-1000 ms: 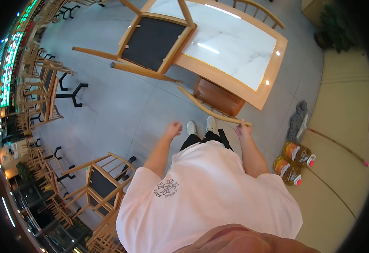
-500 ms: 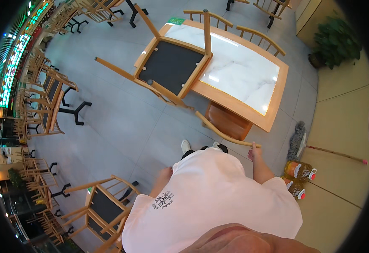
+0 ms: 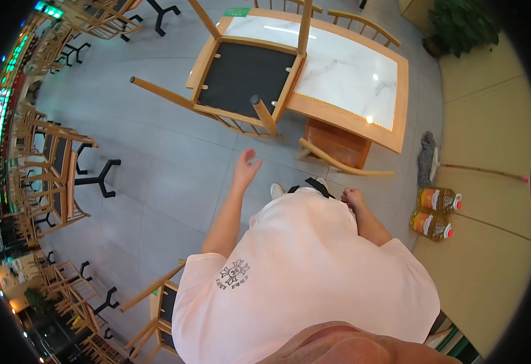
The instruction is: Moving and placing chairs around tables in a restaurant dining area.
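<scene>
Head view, looking down over my pale pink shirt (image 3: 305, 273): nearest to me, at about 5 o'clock of centre, my right hand (image 3: 353, 198) sits close against the shirt edge with the fingers curled into a loose fist, gripping nothing that I can see. My left hand (image 3: 245, 168) is raised a little further out, near the middle of the picture, fingers spread and palm open, holding nothing and touching nothing. Just beyond it, toward 12 o'clock, is the wooden chair (image 3: 244, 76) that is nearest my open hand: it lies upturned with its black seat resting on the table corner, and one round-tipped leg (image 3: 264, 115) points down at my hand without reaching it. At 2 o'clock from my right hand, a second chair (image 3: 338, 148) with a brown seat stands tucked under the table, its curved backrest rail near my fist but apart from it. The table (image 3: 402, 91) itself, wood-framed with a white marble top, stretches away toward 1 o'clock. Out at 3 o'clock a mop (image 3: 426, 159) lies on the grey floor beside two amber bottles (image 3: 435, 212). Far off at 9 o'clock, stacked chairs (image 3: 53, 176) line the room's edge.
</scene>
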The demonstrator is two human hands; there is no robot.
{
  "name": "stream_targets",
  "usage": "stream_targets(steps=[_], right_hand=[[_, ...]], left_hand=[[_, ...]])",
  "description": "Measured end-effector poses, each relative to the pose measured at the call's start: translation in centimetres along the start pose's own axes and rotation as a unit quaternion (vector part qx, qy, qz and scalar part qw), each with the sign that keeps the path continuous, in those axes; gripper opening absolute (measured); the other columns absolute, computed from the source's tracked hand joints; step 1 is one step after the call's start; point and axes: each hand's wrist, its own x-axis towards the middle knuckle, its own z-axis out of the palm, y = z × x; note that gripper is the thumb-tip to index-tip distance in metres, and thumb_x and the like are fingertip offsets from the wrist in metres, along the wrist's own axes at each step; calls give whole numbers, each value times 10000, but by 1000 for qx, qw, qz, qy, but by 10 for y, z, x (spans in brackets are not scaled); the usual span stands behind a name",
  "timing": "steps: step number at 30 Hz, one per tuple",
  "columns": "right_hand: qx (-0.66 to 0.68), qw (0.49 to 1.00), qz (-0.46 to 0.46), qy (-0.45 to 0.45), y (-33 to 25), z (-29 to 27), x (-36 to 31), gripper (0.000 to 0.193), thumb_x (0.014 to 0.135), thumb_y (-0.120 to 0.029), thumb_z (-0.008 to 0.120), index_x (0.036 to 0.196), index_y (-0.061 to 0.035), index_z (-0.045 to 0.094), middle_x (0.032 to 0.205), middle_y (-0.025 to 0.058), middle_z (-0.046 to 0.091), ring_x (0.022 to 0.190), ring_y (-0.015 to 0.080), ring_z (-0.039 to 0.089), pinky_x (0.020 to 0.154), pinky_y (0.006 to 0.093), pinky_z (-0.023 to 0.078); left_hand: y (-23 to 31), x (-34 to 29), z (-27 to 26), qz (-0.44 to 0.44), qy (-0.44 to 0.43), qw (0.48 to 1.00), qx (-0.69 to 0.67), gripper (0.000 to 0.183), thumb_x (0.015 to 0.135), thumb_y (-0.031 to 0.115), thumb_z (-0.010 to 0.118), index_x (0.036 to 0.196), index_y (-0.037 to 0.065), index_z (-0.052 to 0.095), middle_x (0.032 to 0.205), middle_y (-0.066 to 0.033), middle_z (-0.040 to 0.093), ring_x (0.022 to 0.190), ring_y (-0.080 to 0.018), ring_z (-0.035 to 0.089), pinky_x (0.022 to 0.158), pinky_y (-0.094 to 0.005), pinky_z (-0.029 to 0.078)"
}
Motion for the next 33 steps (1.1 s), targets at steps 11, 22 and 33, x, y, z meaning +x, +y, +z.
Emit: stream_targets(steps=[11, 22, 33], right_hand=[[-242, 964, -54, 94, 56, -7, -42, 371, 796, -320, 538, 760, 40, 624, 699, 153, 615, 622, 249, 590, 620, 378, 473], [-136, 991, -8, 10, -30, 27, -29, 311, 803, -276, 513, 850, 15, 612, 720, 125, 625, 579, 189, 594, 478, 300, 463], [-90, 994, 40, -43, -30, 38, -1, 296, 834, -290, 494, 888, -11, 575, 743, 101, 611, 625, 190, 595, 543, 318, 500]], left_hand=[[76, 75, 38, 173, 28, 984, -29, 674, 625, 238, 770, 1170, 39, 428, 1098, -137, 532, 1045, -254, 496, 874, -353, 395], [57, 92, 61, 128, 31, 989, -64, 323, 702, 143, 696, 968, 25, 556, 914, -63, 581, 851, -152, 548, 767, -284, 438], [66, 98, 46, 114, 13, 993, -37, 98, 745, 110, 625, 786, 53, 557, 731, -9, 558, 694, -109, 518, 625, -256, 425]])
